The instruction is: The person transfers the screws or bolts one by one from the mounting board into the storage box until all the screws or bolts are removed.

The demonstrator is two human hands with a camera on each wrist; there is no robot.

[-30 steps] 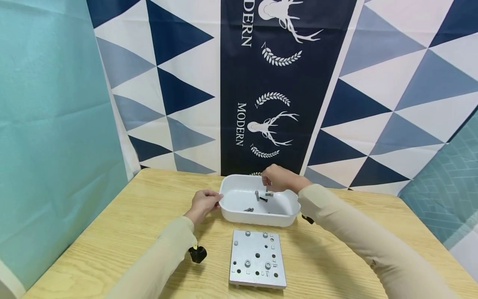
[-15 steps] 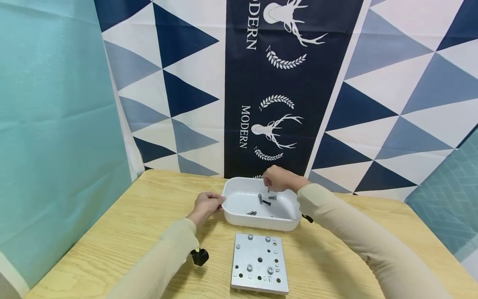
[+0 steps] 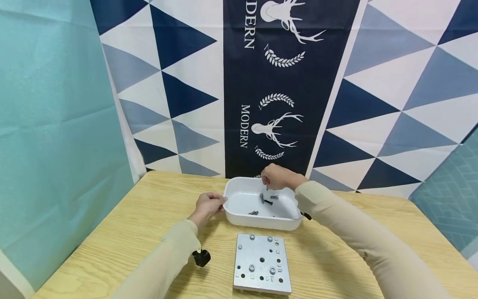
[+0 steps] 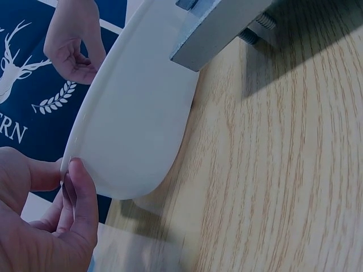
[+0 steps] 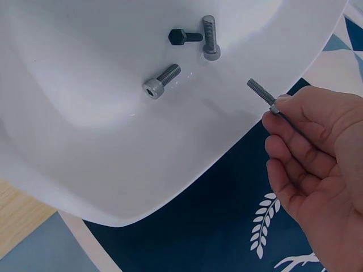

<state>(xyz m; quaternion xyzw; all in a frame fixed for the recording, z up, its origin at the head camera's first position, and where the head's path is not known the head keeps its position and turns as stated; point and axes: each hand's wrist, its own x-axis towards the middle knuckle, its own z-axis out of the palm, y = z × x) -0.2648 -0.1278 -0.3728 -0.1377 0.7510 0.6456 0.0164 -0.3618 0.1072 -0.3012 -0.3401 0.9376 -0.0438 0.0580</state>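
My left hand point(image 3: 208, 206) pinches the left end of a white tray point(image 4: 133, 113) at its rim, thumb on one side and fingers on the other. Over the tray's far side, my right hand point(image 3: 278, 177) holds a small screw point(image 5: 262, 93) between thumb and fingertips. Its threaded end points out over the tray, and its head lies against the fingertips. Below it in the tray are a silver socket-head screw point(image 5: 161, 81), another silver screw point(image 5: 210, 38) and a black hex-head bolt point(image 5: 184, 37). More small screws point(image 3: 254, 213) lie near the tray's front wall.
In front of the tray, a silver metal plate point(image 3: 252, 258) with holes and several socket-head screws sits on the wooden table point(image 3: 168, 189). Threaded ends point(image 4: 256, 28) stick out beneath it. A patterned cloth point(image 3: 190, 137) hangs behind the table.
The head view has shifted slightly. My right hand, still holding the small screw, has moved a little left relative to the tray. My left hand keeps its grip on the rim.
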